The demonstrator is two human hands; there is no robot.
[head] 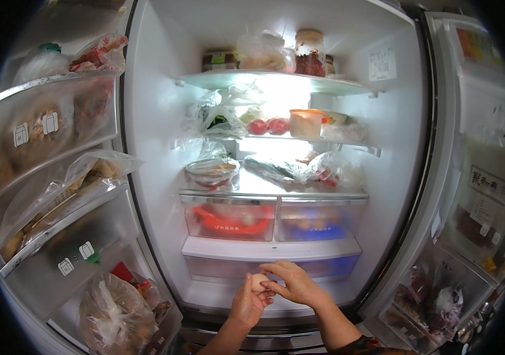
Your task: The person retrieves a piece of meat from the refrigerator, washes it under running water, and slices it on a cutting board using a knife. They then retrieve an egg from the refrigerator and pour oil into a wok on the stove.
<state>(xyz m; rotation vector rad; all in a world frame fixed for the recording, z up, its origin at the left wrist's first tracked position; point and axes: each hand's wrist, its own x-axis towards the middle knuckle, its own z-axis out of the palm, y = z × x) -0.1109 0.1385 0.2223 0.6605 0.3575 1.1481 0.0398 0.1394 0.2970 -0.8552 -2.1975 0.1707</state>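
A pale egg (259,282) is held in front of the refrigerator's lowest drawer (332,267). My left hand (249,305) supports it from below and the left, thumb upright along its side. From the right, my right hand (296,284) reaches over it, thumb against the egg and fingers arched around its upper side. Just behind the hands is a white ledge (274,251). Above that sit two clear drawers, the left drawer (230,234) with a red bag (206,219) inside and the right drawer (319,234) with contents I cannot make out.
Open doors flank me; the left door bins (57,84) and right door bin (461,266) hold bagged food. A large plastic bag (115,310) bulges at lower left. Shelves carry a jar (309,55), an orange-lidded tub (305,124), a wrapped bowl (211,173) and bagged produce (274,168).
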